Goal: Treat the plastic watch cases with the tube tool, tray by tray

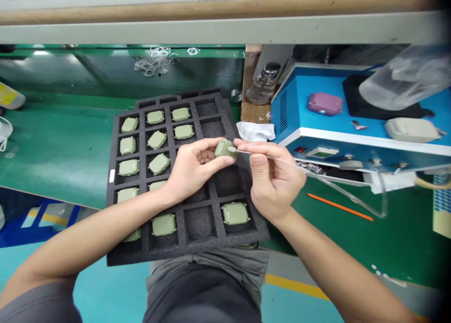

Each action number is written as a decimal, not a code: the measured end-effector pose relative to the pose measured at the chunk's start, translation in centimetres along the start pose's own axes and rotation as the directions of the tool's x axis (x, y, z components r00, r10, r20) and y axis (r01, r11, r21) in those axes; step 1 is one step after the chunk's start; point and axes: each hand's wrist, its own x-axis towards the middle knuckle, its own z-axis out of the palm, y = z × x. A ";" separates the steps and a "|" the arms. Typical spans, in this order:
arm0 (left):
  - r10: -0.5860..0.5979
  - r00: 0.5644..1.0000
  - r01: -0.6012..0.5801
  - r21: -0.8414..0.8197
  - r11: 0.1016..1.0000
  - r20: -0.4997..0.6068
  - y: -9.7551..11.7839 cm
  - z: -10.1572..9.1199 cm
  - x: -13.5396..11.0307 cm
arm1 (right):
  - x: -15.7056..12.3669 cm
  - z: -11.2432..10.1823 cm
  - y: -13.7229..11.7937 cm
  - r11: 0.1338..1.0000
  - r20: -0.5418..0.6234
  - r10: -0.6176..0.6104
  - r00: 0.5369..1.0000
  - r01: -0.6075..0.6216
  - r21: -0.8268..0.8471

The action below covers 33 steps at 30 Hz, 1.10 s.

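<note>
My left hand [195, 168] grips a small olive-green watch case [222, 147] between thumb and fingers, above a black foam tray [199, 222]. In a pinch, my right hand [276, 175] holds a thin clear tube [292, 163], its pale tip touching or very near the case's face. From that hand the tube loops over to the front of a blue machine. Similar green cases lie in several tray pockets, among them one near my right wrist [235, 213] and another at the front [164, 224]. My left forearm hides part of the tray.
On the blue machine [306, 85] rest a maroon case [324, 103], a beige case [410, 129] and a clear plastic cup [405, 81]. Beside it stand a glass bottle [264, 84] and a white cloth [255, 131]. An orange stick [340, 207] lies right. A shelf edge [211, 29] crosses above.
</note>
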 end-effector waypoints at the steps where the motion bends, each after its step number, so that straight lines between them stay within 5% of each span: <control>1: 0.005 1.000 -0.005 -0.002 1.000 -0.006 -0.1 -0.1 0.0 | -0.1 0.0 0.1 1.000 0.006 0.000 1.000 0.000 -0.001; 9: 0.179 0.984 -0.178 0.115 0.977 -0.004 -1.4 -0.6 0.4 | -0.1 0.0 0.3 1.000 0.015 -0.013 1.000 0.014 -0.025; 33: 0.157 0.988 -0.154 0.178 0.972 -0.005 -1.3 -0.8 0.5 | -0.1 0.0 0.3 1.000 0.038 0.021 0.999 -0.020 -0.006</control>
